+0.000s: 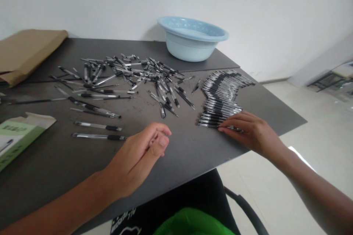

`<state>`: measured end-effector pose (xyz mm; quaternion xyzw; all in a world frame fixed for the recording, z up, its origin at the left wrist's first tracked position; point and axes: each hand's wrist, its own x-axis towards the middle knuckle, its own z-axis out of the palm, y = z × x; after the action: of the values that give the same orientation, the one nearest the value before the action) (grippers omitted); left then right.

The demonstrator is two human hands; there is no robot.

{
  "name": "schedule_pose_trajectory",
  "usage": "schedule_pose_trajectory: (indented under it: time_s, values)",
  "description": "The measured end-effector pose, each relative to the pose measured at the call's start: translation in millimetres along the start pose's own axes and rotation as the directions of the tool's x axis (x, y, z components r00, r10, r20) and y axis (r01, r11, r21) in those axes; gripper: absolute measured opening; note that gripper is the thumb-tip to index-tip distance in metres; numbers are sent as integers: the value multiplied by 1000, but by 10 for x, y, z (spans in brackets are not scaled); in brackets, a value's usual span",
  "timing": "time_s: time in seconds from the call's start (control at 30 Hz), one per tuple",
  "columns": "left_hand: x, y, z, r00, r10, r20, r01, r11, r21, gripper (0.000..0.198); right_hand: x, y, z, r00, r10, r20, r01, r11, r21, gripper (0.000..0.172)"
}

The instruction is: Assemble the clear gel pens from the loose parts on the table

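My right hand pinches a pen at the near end of a curved row of pens, which lie side by side with their black grips lined up. The fingers cover the right part of that pen. Over the middle of the table my left hand is loosely curled, thumb against the fingers, and nothing shows in it. Just left of it lies a clear pen with a black grip, with another pen behind it. Loose pen parts and refills are heaped farther back.
A light blue basin stands at the back by the wall. On the left are a brown paper bag and an opened green and white box. The grey table ends close to my lap, and a chair arm is below.
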<state>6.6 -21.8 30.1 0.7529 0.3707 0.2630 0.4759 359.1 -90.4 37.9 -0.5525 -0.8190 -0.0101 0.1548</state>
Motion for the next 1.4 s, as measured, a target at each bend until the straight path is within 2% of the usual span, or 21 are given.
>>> schedule_pose_trajectory:
  time_s: [0.33,0.6,0.93,1.17,1.4]
  values:
    - [29,-30,-37,996,78,43,-83,988,128,41,4,38,45,996,83,-24,-82,996,17,11]
    - [43,-87,-44,987,147,59,-154,978,142,30,-42,94,96,990,143,-18,-142,989,27,11]
    - [12,1,-3,997,74,-5,-73,987,146,32,9,179,152,985,163,-51,-162,986,28,13]
    - [26,15,1,994,105,7,-105,984,146,25,37,208,159,982,178,-65,-176,984,36,14]
    - [40,11,-8,992,124,17,-125,977,174,27,71,242,144,977,201,-70,-199,979,37,15]
